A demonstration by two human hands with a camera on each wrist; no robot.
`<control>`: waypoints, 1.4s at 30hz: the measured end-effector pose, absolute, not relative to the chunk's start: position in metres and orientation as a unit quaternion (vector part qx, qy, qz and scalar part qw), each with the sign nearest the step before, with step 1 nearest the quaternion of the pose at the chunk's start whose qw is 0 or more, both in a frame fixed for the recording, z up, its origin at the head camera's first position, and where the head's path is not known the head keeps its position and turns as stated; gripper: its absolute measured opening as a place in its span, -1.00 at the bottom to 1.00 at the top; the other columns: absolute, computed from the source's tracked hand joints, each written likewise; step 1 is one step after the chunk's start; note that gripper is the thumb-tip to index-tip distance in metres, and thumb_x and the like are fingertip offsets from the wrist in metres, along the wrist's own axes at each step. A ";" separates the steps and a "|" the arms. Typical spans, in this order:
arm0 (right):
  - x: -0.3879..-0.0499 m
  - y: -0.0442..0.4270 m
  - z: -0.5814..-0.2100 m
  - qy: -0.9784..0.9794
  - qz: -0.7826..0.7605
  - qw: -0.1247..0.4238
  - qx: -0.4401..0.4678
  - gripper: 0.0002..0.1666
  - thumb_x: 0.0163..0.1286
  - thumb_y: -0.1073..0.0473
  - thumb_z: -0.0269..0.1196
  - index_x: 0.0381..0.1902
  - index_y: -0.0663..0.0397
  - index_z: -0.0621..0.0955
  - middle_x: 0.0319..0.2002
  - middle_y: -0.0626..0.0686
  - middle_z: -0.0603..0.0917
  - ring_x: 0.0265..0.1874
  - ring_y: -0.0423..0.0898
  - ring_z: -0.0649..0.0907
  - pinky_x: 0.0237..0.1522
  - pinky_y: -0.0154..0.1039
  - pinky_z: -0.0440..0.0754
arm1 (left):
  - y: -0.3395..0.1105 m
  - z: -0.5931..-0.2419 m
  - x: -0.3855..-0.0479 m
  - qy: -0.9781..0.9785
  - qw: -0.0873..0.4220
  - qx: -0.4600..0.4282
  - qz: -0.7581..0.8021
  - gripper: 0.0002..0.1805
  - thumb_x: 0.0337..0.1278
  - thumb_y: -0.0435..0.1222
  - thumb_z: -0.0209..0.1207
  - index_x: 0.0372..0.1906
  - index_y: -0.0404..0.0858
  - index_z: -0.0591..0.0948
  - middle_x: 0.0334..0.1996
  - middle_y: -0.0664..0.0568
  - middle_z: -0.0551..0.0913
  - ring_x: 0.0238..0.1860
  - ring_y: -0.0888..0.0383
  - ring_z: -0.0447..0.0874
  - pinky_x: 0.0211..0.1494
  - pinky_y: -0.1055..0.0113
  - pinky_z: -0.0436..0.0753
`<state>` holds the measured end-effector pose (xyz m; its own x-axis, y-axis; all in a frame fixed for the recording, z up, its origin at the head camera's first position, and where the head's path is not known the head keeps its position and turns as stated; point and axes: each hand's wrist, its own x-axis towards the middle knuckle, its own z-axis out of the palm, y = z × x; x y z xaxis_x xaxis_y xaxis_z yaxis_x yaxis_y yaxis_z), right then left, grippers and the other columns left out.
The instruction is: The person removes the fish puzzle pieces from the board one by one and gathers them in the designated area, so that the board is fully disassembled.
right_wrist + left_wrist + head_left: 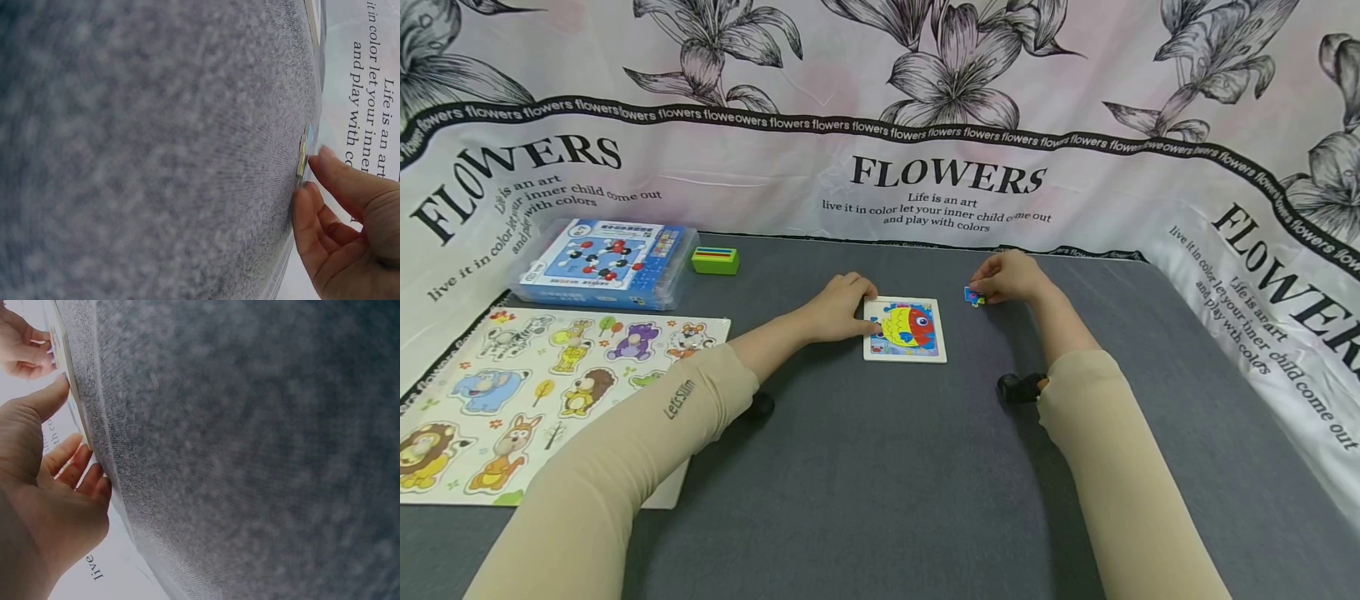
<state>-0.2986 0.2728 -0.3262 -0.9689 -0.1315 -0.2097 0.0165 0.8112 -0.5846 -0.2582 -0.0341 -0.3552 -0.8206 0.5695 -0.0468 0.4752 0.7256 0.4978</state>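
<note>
A small square fish puzzle (912,329) with a pale frame lies flat on the grey table, showing a yellow and red fish on blue. My left hand (838,308) rests at its left side, the thumb on the picture's left part and the other fingers by the far left corner. In the left wrist view, that hand (56,481) touches the board's edge with fingers spread. To the right of the board, my right hand (1009,277) pinches a small blue puzzle piece (973,296) between thumb and fingers. The right wrist view shows this piece (303,150) edge-on, low over the tabletop.
At left lies a large animal board (535,392), partly under the left sleeve. Behind it stands a blue-and-clear plastic box (602,262), with a green block (715,261) beside it. A cloth printed with flowers (955,175) hangs at the table's back.
</note>
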 end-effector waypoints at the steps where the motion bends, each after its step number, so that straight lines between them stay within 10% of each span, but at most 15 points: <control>1: -0.298 0.273 -0.326 0.946 -0.301 0.112 -0.030 -0.65 0.38 0.10 0.29 -0.05 0.29 0.67 -0.22 0.17 0.76 -0.50 -0.27 0.65 -0.33 -0.32 0.70 | -0.034 -0.355 -0.258 0.923 0.101 0.283 0.239 -0.34 0.20 -0.09 0.29 0.31 -0.31 0.42 0.32 -0.15 0.39 0.36 -0.10 0.26 0.47 0.04 0.30; 9: -0.297 0.257 -0.321 0.949 -0.305 0.057 -0.047 -0.69 0.43 0.05 0.22 -0.05 0.15 0.67 -0.12 0.16 0.69 -0.44 -0.22 0.65 -0.31 -0.33 0.63 | -0.035 -0.355 -0.260 0.918 0.118 0.296 0.235 -0.33 0.26 -0.09 0.23 0.40 -0.28 0.38 0.41 -0.11 0.36 0.45 -0.07 0.27 0.54 0.01 0.26; 42: -0.292 0.177 -0.324 0.918 -0.261 0.222 -0.197 -0.73 0.30 0.19 0.34 -0.02 -0.02 0.68 -0.34 0.00 0.69 -0.36 -0.13 0.61 -0.23 -0.30 0.57 | -0.034 -0.356 -0.263 0.911 0.120 0.304 0.252 -0.35 0.23 -0.11 0.26 0.35 -0.31 0.43 0.37 -0.15 0.41 0.42 -0.13 0.30 0.51 -0.03 0.28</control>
